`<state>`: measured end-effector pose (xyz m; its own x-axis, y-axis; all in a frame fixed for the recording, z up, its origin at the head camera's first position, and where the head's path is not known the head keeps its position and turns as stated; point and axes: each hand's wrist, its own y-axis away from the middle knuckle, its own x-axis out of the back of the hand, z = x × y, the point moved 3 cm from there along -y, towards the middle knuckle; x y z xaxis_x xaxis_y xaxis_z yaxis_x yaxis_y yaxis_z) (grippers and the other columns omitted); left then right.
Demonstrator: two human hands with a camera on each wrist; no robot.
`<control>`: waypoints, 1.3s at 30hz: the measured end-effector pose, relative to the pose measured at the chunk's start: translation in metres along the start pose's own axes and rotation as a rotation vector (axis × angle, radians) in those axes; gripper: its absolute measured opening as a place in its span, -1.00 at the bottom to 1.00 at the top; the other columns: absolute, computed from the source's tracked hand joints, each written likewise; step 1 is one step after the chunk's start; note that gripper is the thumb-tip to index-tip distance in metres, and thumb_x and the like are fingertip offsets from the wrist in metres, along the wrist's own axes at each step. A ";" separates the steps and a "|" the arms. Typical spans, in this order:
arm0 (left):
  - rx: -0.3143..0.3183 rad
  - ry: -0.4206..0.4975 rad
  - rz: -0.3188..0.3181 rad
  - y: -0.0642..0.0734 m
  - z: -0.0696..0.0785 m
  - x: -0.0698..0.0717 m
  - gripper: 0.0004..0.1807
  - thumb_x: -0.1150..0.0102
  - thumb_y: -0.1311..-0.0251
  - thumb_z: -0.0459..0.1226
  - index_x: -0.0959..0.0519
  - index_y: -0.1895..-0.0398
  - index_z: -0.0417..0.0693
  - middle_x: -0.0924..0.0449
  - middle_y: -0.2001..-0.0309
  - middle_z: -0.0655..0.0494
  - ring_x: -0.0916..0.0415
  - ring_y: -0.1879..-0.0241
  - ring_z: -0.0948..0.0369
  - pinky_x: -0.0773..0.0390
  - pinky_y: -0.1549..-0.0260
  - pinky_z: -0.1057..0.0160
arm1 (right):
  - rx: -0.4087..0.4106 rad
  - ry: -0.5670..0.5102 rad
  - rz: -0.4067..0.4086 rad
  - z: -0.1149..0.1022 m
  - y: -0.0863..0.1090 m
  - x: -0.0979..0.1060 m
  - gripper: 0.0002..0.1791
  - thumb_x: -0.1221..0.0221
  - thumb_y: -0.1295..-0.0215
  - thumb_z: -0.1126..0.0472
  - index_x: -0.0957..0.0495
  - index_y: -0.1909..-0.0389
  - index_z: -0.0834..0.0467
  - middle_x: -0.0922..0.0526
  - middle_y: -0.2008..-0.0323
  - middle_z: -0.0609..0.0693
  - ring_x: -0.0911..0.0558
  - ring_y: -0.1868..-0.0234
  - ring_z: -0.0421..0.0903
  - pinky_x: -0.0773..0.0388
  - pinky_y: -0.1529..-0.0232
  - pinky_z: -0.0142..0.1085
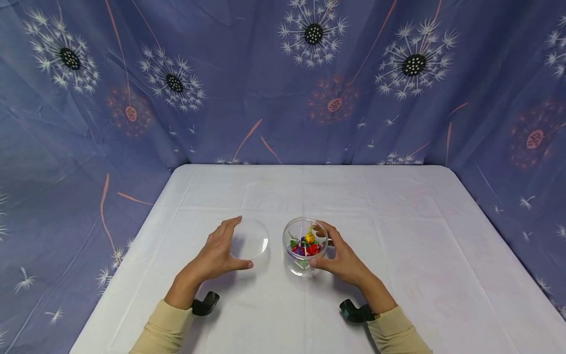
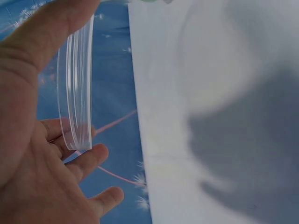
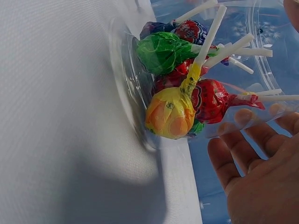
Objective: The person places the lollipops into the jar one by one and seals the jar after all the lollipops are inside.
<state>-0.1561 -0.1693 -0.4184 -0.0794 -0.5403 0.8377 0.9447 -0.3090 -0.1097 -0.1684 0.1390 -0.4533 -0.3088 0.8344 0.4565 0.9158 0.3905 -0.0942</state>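
My left hand (image 1: 215, 254) holds a round clear plastic lid (image 1: 264, 244) by its edge, thumb on the near side and fingers on the far side. In the left wrist view, the ridged rim of the lid (image 2: 80, 88) stands between thumb and fingers, above the white cloth. My right hand (image 1: 346, 259) grips the clear round jar (image 1: 297, 270) from its right side, thumb near the front rim. The jar is uncovered and contains several wrapped lollipops (image 1: 305, 246). Yellow (image 3: 169, 114), green (image 3: 163, 52) and red lollipops (image 3: 212, 100) show through its wall, white sticks pointing toward the opening.
A white cloth (image 1: 305, 196) covers the table. Blue curtains with a dandelion print (image 1: 247, 113) hang behind it and along both sides. Each wrist wears a black camera mount, one on the left (image 1: 206, 304) and one on the right (image 1: 355, 311).
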 end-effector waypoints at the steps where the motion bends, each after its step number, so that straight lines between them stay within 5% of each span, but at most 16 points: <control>1: -0.006 -0.009 0.000 -0.001 0.003 0.001 0.22 -0.52 0.29 0.05 -0.01 -0.43 -0.09 -0.18 -0.33 -0.05 -0.19 -0.33 -0.01 -0.11 -0.30 -0.16 | 0.001 0.000 0.000 0.000 0.000 0.000 -0.08 -0.37 -0.03 0.00 -0.06 -0.38 -0.25 -0.35 -0.29 0.05 -0.38 -0.22 0.21 -0.29 -0.18 0.25; 14: -0.123 -0.120 0.070 -0.008 0.031 0.007 0.24 -0.57 0.43 0.07 -0.12 -0.38 -0.15 -0.28 -0.28 -0.07 -0.27 -0.25 -0.01 -0.25 -0.21 -0.13 | 0.009 -0.002 0.005 -0.002 0.000 -0.001 -0.06 -0.37 -0.02 0.02 -0.05 -0.38 -0.23 -0.34 -0.30 0.08 -0.39 -0.21 0.21 -0.30 -0.17 0.23; 20: -0.111 -0.136 0.048 -0.009 0.037 0.006 0.24 -0.57 0.43 0.08 -0.11 -0.39 -0.12 -0.28 -0.29 -0.07 -0.26 -0.27 -0.04 -0.22 -0.25 -0.15 | -0.009 -0.007 0.002 -0.003 0.001 -0.001 -0.06 -0.38 -0.02 0.01 -0.05 -0.38 -0.25 -0.33 -0.30 0.10 -0.39 -0.21 0.23 -0.30 -0.17 0.26; 39: -0.159 -0.044 0.040 -0.011 0.052 0.020 0.27 -0.54 0.33 0.08 0.01 -0.45 -0.07 -0.23 -0.32 -0.01 -0.23 -0.32 0.04 -0.21 -0.29 -0.08 | -0.024 -0.007 0.006 -0.003 0.001 -0.001 -0.06 -0.37 -0.01 0.01 -0.05 -0.38 -0.27 -0.32 -0.31 0.09 -0.39 -0.20 0.22 -0.30 -0.16 0.26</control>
<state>-0.1511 -0.1360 -0.3726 -0.0257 -0.5206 0.8534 0.8845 -0.4096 -0.2233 -0.1664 0.1376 -0.4515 -0.3053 0.8395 0.4494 0.9234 0.3762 -0.0755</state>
